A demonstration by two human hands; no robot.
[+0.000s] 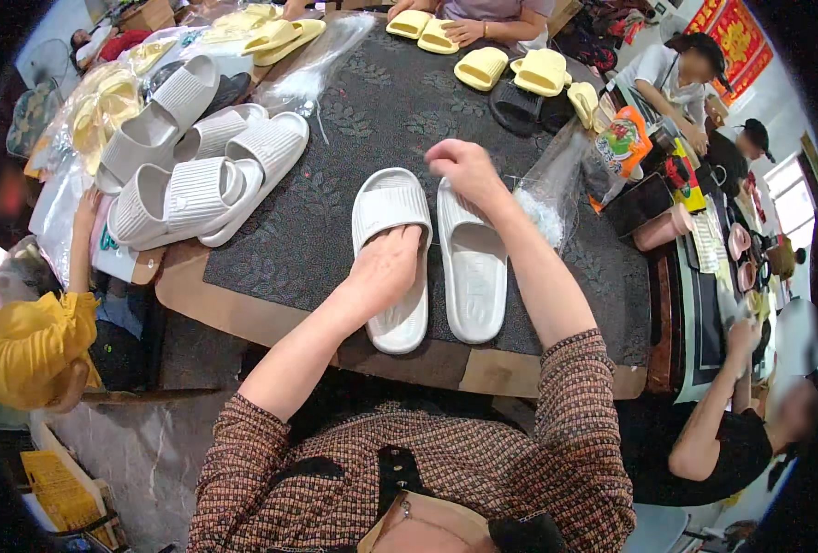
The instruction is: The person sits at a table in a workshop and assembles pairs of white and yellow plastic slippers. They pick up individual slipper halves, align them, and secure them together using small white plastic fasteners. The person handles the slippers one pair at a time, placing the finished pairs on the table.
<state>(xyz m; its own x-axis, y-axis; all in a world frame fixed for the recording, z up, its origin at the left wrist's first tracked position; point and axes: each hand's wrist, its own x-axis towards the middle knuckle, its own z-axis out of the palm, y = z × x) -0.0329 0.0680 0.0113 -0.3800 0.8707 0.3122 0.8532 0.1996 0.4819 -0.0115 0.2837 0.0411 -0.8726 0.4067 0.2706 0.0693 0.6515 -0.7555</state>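
Your left hand (389,263) is reaching under the strap of the left pale-grey slipper (391,205). Your right hand (467,173) is bending over the toe end of the right pale-grey slipper (475,276); contact is not showing clearly. Both slippers are lying side by side, toes away from you, on a dark leaf-patterned mat (271,226). More grey slippers (199,194) are lying to the left. Beyond, a co-worker's hand (464,33) is touching a yellow slipper (437,39).

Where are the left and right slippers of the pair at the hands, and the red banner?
Left slipper (389,203): head view, on its strap.
Right slipper (475,272): head view, on its insole.
Red banner (732,42): head view, on its middle.
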